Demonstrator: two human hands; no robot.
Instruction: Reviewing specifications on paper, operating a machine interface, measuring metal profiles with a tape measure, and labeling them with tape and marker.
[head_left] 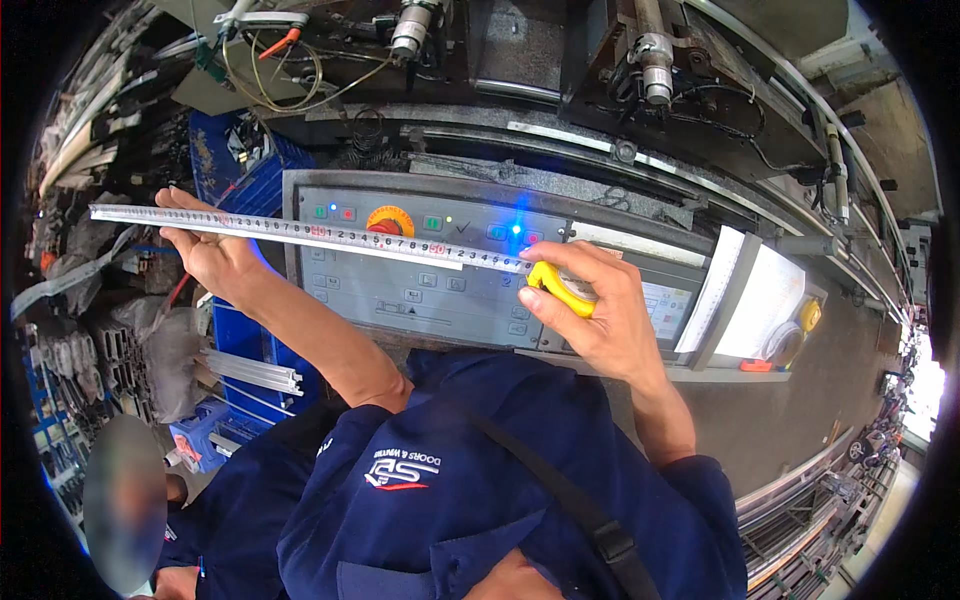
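Observation:
My right hand [600,305] is closed round the yellow case of a tape measure [562,288]. Its steel blade [380,240] is pulled out to the left, over a grey control panel [350,275] with an emergency stop button [388,222]. Directly along the blade's lower edge runs a thin pale strip [350,252], ending short of the case. My left hand [212,262] grips the blade and strip near their far left end, thumb below and fingers partly hidden behind. Blade and strip tilt slightly down to the right.
Beside the panel are a screen [665,305] and paper sheets [765,300], with tape rolls [785,340] at the edge. Machine rails [560,145] run behind. Blue bins [215,150] and metal profiles [255,372] stand left. Another person [235,500] is close at lower left.

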